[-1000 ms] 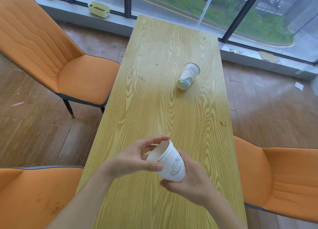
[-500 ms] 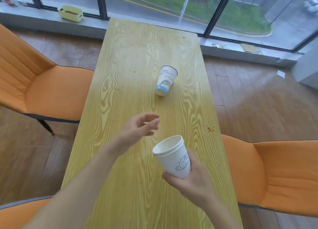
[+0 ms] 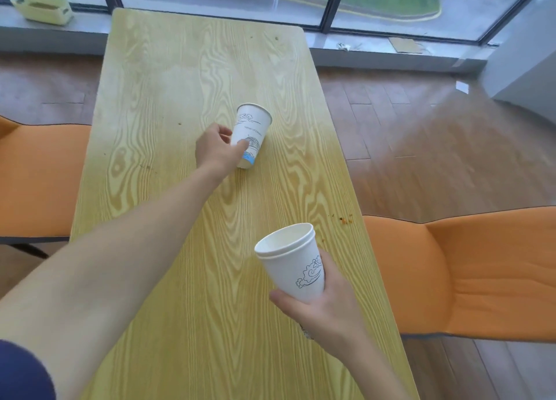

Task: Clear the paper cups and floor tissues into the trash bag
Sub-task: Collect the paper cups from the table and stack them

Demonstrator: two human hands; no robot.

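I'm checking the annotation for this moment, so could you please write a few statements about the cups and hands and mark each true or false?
1. The right hand holds stacked cups, two rims showing. True.
2. The left hand rests flat on the table, away from any cup. False: its fingers are on the printed cup.
3. The printed cup lies on its side. False: it stands upright on the table.
4. Crumbs lie near the table's right edge. True.
5. A trash bag sits on the table. False: none is in view.
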